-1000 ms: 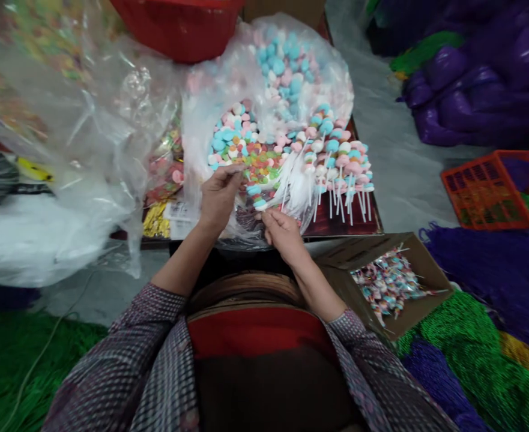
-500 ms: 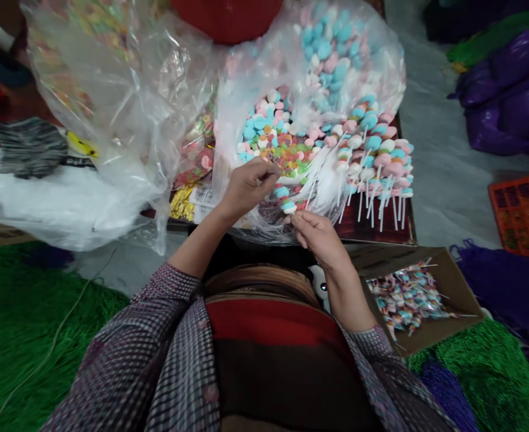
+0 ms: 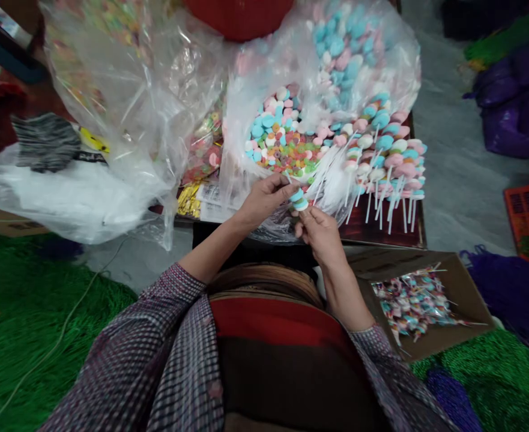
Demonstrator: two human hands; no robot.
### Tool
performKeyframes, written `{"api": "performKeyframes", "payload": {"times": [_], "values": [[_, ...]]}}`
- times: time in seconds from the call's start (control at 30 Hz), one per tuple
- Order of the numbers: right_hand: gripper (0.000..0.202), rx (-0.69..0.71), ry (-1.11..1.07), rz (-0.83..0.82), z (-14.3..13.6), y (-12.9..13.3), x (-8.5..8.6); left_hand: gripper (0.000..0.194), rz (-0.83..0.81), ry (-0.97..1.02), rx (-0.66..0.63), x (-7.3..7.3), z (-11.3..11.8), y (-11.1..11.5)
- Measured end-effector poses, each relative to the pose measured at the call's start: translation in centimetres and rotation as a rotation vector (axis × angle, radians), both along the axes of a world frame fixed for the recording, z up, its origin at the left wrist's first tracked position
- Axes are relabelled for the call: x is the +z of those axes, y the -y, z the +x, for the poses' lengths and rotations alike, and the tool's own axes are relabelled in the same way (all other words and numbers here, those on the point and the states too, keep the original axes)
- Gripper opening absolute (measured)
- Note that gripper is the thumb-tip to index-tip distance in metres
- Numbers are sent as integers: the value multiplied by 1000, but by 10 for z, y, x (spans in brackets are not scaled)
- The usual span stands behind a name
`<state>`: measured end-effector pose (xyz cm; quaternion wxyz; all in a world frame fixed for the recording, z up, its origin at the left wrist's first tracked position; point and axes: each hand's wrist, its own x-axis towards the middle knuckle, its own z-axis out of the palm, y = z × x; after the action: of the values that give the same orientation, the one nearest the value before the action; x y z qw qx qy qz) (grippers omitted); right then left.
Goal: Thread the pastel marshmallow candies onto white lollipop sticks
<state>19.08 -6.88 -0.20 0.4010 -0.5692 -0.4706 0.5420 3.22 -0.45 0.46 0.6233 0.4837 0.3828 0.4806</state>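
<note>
My right hand (image 3: 322, 234) grips a candy skewer (image 3: 299, 199) from below, its blue and white pieces stacked on a white stick. The fingers of my left hand (image 3: 266, 198) are closed at the skewer's upper end; a stick tip shows just above them. Small ring candies (image 3: 291, 153) in green, red and orange lie beyond the hands, beside blue, pink and white round candies (image 3: 264, 123). White sticks (image 3: 329, 174) are bunched to the right of these. Finished-looking candy skewers (image 3: 392, 150) are piled at the table's right side.
A cardboard box (image 3: 466, 288) of wrapped candy skewers stands at the lower right. Clear plastic bags (image 3: 156, 102) cover the table's left part, near a grey striped cloth (image 3: 45, 141). A red container (image 3: 241, 18) is at the back; gold ties (image 3: 189, 200) lie near the front edge.
My left hand has come down from the ring candies to the top of the skewer. My right hand has tilted the skewer. The whole view has shifted slightly.
</note>
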Motion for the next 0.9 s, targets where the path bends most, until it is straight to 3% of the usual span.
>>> {"api": "performKeyframes", "payload": {"times": [0.13,0.23,0.3,0.4,0.47,0.57,0.63,0.9], "values": [[52,10,184,206,-1,0,-2,53,44,-37,22,-7,2,3],[48,-73,-7,148,3,-4,-5,38,79,-108,25,-10,-5,-5],[47,-158,-183,88,6,-7,-6,29,175,-290,78,-9,-16,-19],[48,-240,-328,59,8,-10,-8,22,410,-737,215,0,-36,-50],[49,-261,-365,50,8,-11,-8,24,463,-1059,245,8,-47,-72],[49,-264,-377,41,7,-10,-9,32,383,-1538,90,19,-53,-98],[49,-257,-366,47,7,-10,-11,38,364,-1721,-34,24,-51,-108],[50,-229,-350,62,8,-8,-18,41,266,-1873,-227,42,-49,-115]]}}
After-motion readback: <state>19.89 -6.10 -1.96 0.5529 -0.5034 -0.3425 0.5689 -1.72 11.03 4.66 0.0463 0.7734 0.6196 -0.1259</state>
